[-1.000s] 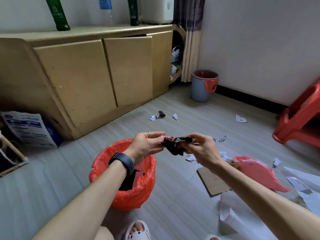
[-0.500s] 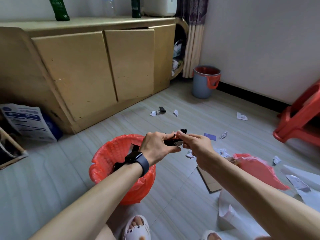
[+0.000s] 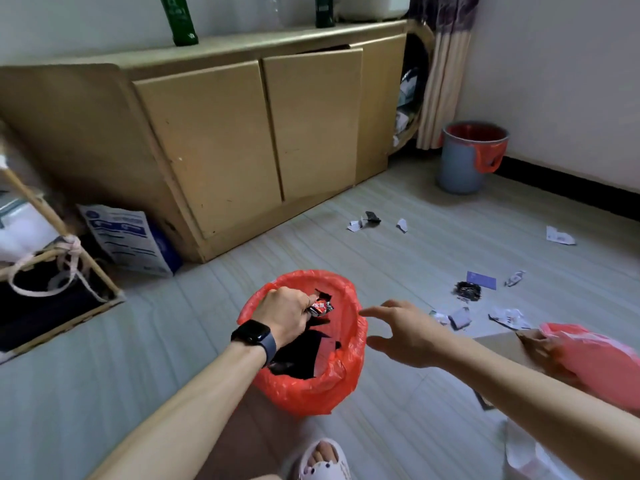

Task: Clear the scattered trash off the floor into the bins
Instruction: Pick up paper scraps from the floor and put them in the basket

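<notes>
My left hand, with a dark watch on the wrist, is over the near bin with the red liner and is shut on a crumpled red and black wrapper held above the bin's opening. Dark trash lies inside that bin. My right hand hovers open just right of the bin's rim, holding nothing. Scattered trash lies on the floor to the right: a black crumpled scrap, a purple card, white paper bits, and more scraps farther off.
A grey bin with a red liner stands by the far wall and curtain. A wooden cabinet runs along the left. A red plastic bag and cardboard lie at the right. A printed bag leans on the cabinet.
Both hands held the wrapper together in front of me. Now my left hand has carried it over the red-lined bin, and my right hand has let go and opened.
</notes>
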